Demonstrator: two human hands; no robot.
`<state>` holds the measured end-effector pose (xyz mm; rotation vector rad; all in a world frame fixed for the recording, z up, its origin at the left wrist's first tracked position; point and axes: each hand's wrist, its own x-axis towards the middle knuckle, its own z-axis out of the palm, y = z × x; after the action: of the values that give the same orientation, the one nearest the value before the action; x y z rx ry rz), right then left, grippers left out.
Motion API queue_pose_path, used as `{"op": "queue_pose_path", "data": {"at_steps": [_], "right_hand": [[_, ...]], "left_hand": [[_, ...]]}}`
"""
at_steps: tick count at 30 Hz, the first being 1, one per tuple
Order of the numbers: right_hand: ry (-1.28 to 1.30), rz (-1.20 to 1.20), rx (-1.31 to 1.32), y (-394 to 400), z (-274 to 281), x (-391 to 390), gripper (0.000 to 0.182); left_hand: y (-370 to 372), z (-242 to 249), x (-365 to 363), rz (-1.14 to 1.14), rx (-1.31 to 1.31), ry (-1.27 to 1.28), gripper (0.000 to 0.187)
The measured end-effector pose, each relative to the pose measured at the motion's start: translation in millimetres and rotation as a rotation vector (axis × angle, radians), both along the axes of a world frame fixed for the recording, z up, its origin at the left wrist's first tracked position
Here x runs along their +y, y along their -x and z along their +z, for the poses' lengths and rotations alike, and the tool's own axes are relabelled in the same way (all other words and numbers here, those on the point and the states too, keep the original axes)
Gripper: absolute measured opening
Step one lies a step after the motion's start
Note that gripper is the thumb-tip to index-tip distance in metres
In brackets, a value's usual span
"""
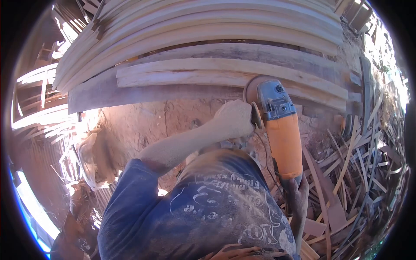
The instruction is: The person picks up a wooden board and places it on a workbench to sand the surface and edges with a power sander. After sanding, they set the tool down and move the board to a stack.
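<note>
An orange angle grinder (284, 145) with a grey metal head lies across the right of centre. Its round disc (252, 90) rests at the face of a pale wooden moulding (182, 78), on a workbench plank (99, 93). Closed at the left side of the grinder's head, my dust-covered left hand (235, 118) grips it there; the side handle itself is mostly hidden by the fingers. My right hand (299, 193) is wrapped round the dark rear end of the tool, its fingers partly in shadow.
Several long pale boards (216, 30) lie side by side beyond the workpiece. Offcuts and thin strips (346, 173) are heaped on the ground at the right. A dark cord (265, 151) hangs beside the grinder. More wood strips (39, 121) lie at the left.
</note>
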<state>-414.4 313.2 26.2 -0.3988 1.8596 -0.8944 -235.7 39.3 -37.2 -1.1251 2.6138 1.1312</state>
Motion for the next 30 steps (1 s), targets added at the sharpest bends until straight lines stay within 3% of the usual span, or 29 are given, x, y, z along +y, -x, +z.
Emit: {"op": "queue_pose_path", "data": {"at_steps": [3,9,18,20,24,27,30], "right_hand": [[-0.003,0.108,-0.037,-16,-3,-19,0.076],[-0.065,0.364,-0.007,-57,0,-77,0.075],[-0.096,0.537,0.101,-88,22,-125,0.081],[-0.146,0.554,0.065,-86,27,-130,0.085],[-0.101,0.467,0.058,-75,31,-119,0.074],[-0.104,0.392,0.039,-59,31,-99,0.072],[-0.032,0.281,0.02,-44,24,-76,0.064]], "left_hand": [[-39,30,-10,0.05,-0.193,-0.059,0.029],[-124,43,-23,0.146,-0.236,0.045,0.029],[-180,40,-31,0.459,-0.161,-0.118,0.047],[-177,42,-32,0.435,-0.22,-0.12,0.046],[-156,52,-30,0.377,-0.199,-0.109,0.042],[-133,50,-27,0.119,-0.135,0.019,0.027],[-103,33,-25,0.099,-0.159,-0.035,0.032]]}}
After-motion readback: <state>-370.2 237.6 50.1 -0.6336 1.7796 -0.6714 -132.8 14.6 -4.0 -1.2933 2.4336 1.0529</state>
